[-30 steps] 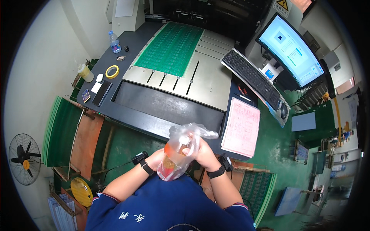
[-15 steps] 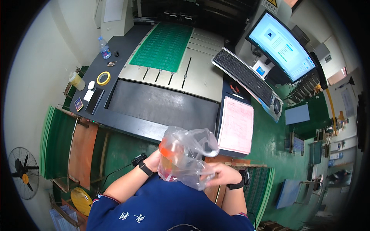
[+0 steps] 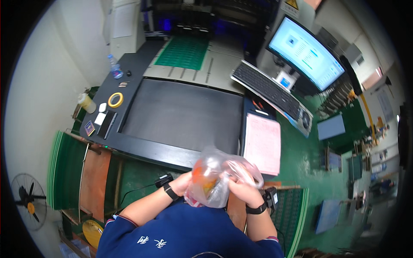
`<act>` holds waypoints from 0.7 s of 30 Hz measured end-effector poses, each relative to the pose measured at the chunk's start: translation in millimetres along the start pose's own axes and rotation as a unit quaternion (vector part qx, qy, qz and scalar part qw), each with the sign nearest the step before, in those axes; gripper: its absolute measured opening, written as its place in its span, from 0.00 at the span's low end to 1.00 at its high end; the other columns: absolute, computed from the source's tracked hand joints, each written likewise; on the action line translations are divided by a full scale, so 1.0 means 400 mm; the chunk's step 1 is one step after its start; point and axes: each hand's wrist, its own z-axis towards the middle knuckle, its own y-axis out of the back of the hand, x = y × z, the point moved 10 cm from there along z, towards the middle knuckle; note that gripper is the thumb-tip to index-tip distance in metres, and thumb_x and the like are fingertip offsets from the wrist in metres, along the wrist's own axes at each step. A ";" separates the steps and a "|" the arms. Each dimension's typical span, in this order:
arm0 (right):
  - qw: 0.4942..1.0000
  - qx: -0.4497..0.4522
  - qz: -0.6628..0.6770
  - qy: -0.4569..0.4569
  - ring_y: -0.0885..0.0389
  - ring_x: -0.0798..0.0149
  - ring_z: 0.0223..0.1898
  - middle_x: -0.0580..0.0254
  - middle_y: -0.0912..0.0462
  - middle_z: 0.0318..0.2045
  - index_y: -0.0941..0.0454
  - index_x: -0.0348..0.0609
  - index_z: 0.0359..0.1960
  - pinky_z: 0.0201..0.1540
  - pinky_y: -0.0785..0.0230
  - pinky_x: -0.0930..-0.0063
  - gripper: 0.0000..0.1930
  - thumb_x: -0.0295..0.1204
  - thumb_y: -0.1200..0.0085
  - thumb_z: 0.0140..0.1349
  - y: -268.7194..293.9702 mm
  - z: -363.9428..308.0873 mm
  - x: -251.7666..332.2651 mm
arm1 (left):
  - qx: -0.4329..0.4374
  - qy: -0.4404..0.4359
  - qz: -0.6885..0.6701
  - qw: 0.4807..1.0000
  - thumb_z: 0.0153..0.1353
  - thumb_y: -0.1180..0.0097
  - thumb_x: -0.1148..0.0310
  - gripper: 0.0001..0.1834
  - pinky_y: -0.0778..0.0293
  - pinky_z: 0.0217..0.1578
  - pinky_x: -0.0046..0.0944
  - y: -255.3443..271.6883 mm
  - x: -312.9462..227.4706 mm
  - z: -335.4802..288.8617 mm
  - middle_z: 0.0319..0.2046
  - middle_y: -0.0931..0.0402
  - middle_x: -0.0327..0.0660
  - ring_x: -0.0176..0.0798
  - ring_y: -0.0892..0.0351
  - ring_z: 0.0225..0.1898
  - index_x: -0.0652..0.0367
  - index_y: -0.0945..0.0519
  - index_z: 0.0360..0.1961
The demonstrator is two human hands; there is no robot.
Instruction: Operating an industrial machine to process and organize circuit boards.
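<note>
A clear plastic bag (image 3: 217,195) is held in front of my chest, just off the machine's front edge. Orange, yellow and red show through its film, but I cannot make out what lies inside. My left hand (image 3: 182,184) grips the bag's left side, with its fingers mostly behind the film. On the other side my right hand (image 3: 244,189) is closed on the crumpled plastic near the bag's upper right, and a loop of film drapes over its fingers.
Ahead stands a machine with a green panel (image 3: 183,52) on its bed and a dark mat (image 3: 185,114). Pink papers (image 3: 262,142), a keyboard (image 3: 266,88) and a monitor (image 3: 305,53) are at right. Yellow tape (image 3: 115,105) and a water bottle (image 3: 115,68) sit at left.
The machine bed with the green panel has slid away from me, baring more dark mat. My right hand has moved up and inward on the bag, gathering its plastic.
</note>
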 end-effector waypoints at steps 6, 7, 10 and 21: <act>0.998 0.059 -0.017 0.012 0.24 0.65 0.39 0.56 0.23 0.40 0.30 0.36 0.48 0.42 0.31 0.72 0.25 0.33 0.37 0.49 -0.054 0.057 0.048 | 0.066 -0.027 0.118 0.990 0.62 0.49 0.57 0.25 0.28 0.49 0.38 -0.023 -0.004 -0.022 0.50 0.28 0.43 0.35 0.27 0.49 0.61 0.33 0.55; 0.998 0.052 -0.024 0.007 0.24 0.65 0.39 0.56 0.23 0.40 0.30 0.36 0.48 0.42 0.31 0.72 0.25 0.33 0.37 0.49 -0.060 0.057 0.039 | 0.088 -0.023 0.199 0.976 0.60 0.46 0.58 0.24 0.27 0.48 0.39 -0.034 0.001 -0.024 0.47 0.26 0.43 0.36 0.25 0.47 0.62 0.31 0.53; 0.973 0.019 0.218 -0.078 0.24 0.67 0.40 0.59 0.22 0.37 0.29 0.37 0.43 0.43 0.31 0.74 0.22 0.32 0.37 0.49 -0.120 0.047 -0.023 | 0.098 -0.094 0.216 0.967 0.48 0.34 0.69 0.28 0.28 0.46 0.35 -0.052 -0.027 -0.044 0.44 0.25 0.39 0.33 0.26 0.45 0.61 0.30 0.51; 0.971 -0.136 0.155 -0.120 0.24 0.67 0.37 0.60 0.22 0.33 0.30 0.39 0.39 0.40 0.30 0.74 0.15 0.26 0.41 0.50 -0.075 0.017 -0.031 | -0.007 -0.158 0.382 0.911 0.40 0.31 0.75 0.25 0.30 0.42 0.33 -0.095 -0.085 -0.062 0.36 0.24 0.35 0.29 0.27 0.39 0.60 0.26 0.43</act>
